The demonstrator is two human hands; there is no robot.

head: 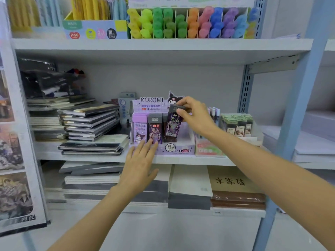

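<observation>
Shelf-front box (178, 150): right hand (196, 115) pinches tilted case (173, 128).

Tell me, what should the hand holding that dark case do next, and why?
Probably the right hand should ease the dark case down upright into the Kuromi display box: it pinches the case's top, the case is tilted at the box's row, and the left hand touches the box front.

Open room lies above the display box (177, 151), up to the shelf board (163, 45) overhead. Inside it, cases (155, 127) fill the left part; the right end stands free. A notebook stack (90, 122) crowds its left side, green cases (235, 122) its right. The near side is open.
</observation>
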